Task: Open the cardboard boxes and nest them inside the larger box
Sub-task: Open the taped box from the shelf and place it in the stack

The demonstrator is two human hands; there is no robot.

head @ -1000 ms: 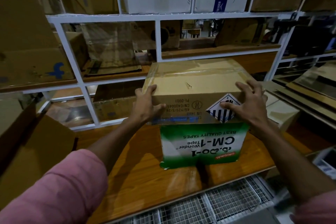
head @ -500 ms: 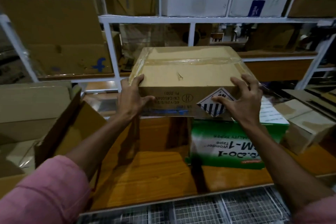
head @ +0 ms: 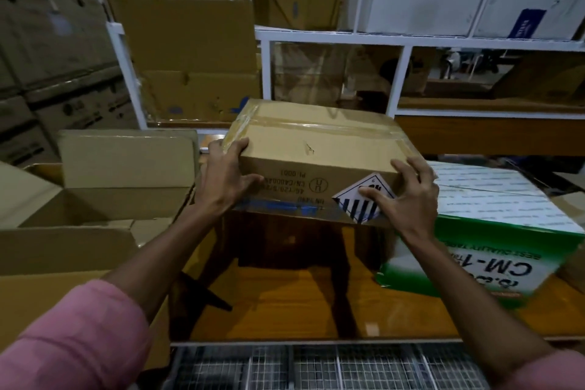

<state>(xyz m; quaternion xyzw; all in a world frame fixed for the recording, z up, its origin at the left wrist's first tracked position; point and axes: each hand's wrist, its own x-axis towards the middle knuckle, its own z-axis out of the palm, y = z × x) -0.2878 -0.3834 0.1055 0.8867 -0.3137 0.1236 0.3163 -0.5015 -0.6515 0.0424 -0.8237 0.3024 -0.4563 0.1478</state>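
Observation:
A taped brown cardboard box with a striped diamond label hangs in the air above the wooden table. My left hand grips its left end, thumb on the front face. My right hand grips its right front corner, fingers over the label. A large open cardboard box with raised flaps stands at the left, beside the held box. A green and white CM-1 tape box sits on the table at the right.
White metal shelving with more cartons rises behind the table. Stacked printed cartons fill the far left. A wire mesh surface runs below the table's near edge.
Both hands have lifted the brown box off the green tape box and carried it left, toward the large open box, which has come into view.

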